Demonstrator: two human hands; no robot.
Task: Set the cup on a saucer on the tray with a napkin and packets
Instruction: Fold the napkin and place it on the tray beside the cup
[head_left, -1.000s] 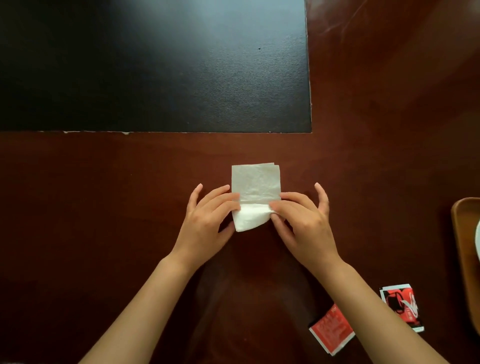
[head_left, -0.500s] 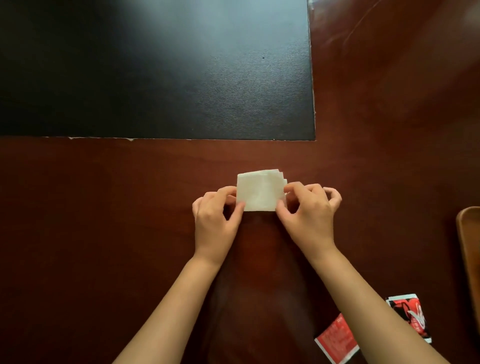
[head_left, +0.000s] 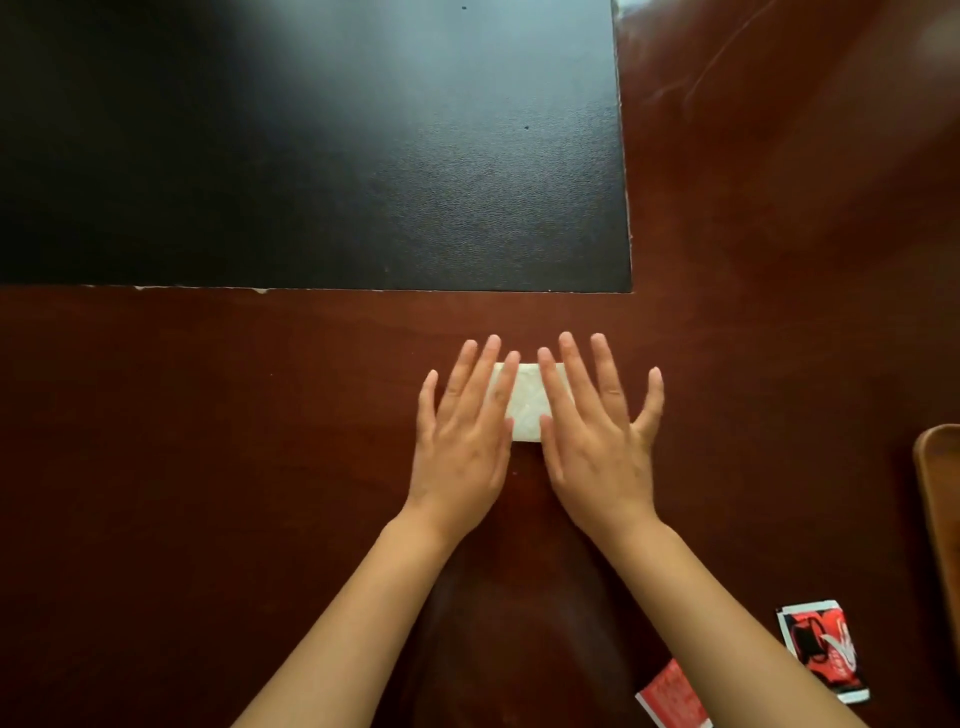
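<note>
Dark red-brown counter (head_left: 208, 467), black mat (head_left: 311, 156) beyond napkin. Folded white napkin (head_left: 524, 402) lies on counter just short of mat's near edge. Left hand (head_left: 462, 431) and right hand (head_left: 597, 436) flat on napkin, fingers spread, gripping nothing.

Step, as judged: pressing fold. Do well: sweep palms outward along crease, keep edges squared, light pressure so paper doesn't tear.

Red packet (head_left: 672, 696) and red-black packet (head_left: 823, 657) right of napkin, nearer person; first cut by frame edge. Wooden tray (head_left: 935, 493) far right of napkin, only rim shows. Cup, saucer out of view. Napkin ends hidden under hands.
</note>
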